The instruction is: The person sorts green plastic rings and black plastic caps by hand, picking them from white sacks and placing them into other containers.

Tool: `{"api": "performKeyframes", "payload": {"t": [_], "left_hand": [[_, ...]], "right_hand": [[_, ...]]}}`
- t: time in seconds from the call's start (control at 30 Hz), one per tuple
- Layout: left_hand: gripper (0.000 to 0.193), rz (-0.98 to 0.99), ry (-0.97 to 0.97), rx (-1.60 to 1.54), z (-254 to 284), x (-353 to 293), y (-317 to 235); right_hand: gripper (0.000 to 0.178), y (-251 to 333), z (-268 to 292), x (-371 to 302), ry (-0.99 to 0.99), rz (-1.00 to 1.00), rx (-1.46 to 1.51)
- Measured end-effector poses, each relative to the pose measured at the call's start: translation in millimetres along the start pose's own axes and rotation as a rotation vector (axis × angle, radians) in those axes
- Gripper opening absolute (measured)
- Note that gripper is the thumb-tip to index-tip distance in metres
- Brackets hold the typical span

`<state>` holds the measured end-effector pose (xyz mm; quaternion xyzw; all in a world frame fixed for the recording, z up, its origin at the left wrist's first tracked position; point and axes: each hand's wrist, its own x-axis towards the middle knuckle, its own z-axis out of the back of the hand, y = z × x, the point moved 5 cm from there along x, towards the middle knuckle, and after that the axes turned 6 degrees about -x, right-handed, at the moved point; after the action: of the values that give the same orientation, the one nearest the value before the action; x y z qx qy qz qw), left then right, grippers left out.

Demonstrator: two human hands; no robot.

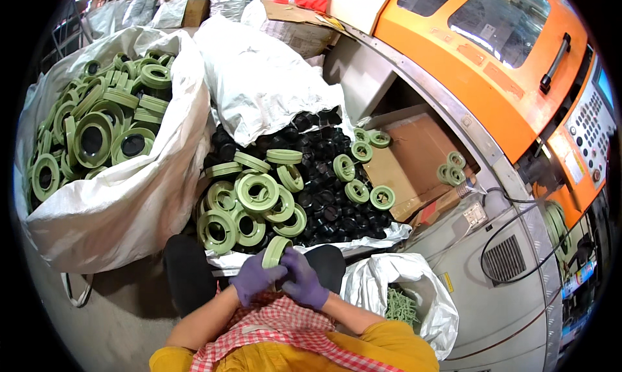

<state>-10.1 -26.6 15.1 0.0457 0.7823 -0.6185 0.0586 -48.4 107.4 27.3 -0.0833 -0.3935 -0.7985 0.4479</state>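
Both my hands wear purple gloves and meet just above my lap, over a red checked apron. My left hand [254,279] and my right hand [303,281] together grip one pale green plastic ring [275,250], held on edge. Just beyond it lies a heap of the same green rings [254,200] on top of small black round parts [321,177] in an open white sack.
A big white sack [123,210] on the left is full of green rings [97,126]. A cardboard chute [408,158] under the orange moulding machine [492,54] holds a few smaller green rings. A small white bag [414,294] with green scraps sits at my right.
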Motion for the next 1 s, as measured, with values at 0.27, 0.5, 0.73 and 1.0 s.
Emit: {"api": "performKeyframes", "payload": {"t": [0.27, 0.5, 0.73, 1.0], "left_hand": [[0.04, 0.249, 0.041, -0.122, 5.1, 2.8, 12.7], [0.08, -0.07, -0.148, 0.095, 2.3, -5.1, 22.7], [0.075, -0.053, -0.227, 0.155, -0.7, 4.0, 46.8], [0.074, 0.013, -0.168, 0.038, -2.0, 13.7, 23.5]], "right_hand": [[0.045, 8.2, 2.4, 3.1, 0.32, -0.013, 0.202], [0.067, -32.7, -13.7, 0.3, 0.346, -0.217, 0.553], [0.06, -67.1, -42.6, -6.1, 0.695, -0.85, 0.774], [0.038, -105.2, -65.5, -50.8, 0.637, -1.357, 1.689]]}}
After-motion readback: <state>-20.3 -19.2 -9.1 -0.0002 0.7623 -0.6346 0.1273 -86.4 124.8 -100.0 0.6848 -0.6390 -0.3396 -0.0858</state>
